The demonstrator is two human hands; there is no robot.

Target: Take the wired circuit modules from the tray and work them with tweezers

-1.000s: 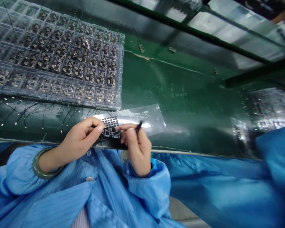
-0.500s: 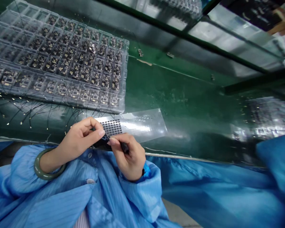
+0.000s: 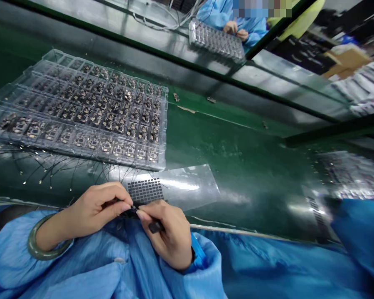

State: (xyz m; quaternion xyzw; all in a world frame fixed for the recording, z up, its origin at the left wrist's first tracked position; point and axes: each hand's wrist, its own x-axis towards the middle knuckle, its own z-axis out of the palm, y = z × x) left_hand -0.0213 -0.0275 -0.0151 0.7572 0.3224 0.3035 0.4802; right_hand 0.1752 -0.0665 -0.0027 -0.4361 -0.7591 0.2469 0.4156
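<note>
Close to the table's front edge, my left hand (image 3: 96,207) pinches a small dark part (image 3: 133,209) between thumb and forefinger. Thumb and forefinger of my right hand (image 3: 170,232) close on the other side of that part. A black blunt-ended object (image 3: 156,226) also sits in the right hand, under the curled fingers; its kind is not clear. Just beyond both hands lies a clear plastic sheet (image 3: 190,187) with a grid of small black stickers (image 3: 146,191) at its left end.
Stacked clear trays (image 3: 166,141) of small circuit boards stand at the left, thin black wires (image 3: 46,166) trailing from their front. Loose small parts (image 3: 176,97) lie farther back. More boards (image 3: 355,170) and a blue sleeve (image 3: 361,232) are at the right. Across the frame, a co-worker's hands (image 3: 236,30) work beside a tray (image 3: 216,41).
The view has tilted upward, so the table and trays appear lower and a co-worker shows at the top. Both hands stay together at the small part, before the sheet.
</note>
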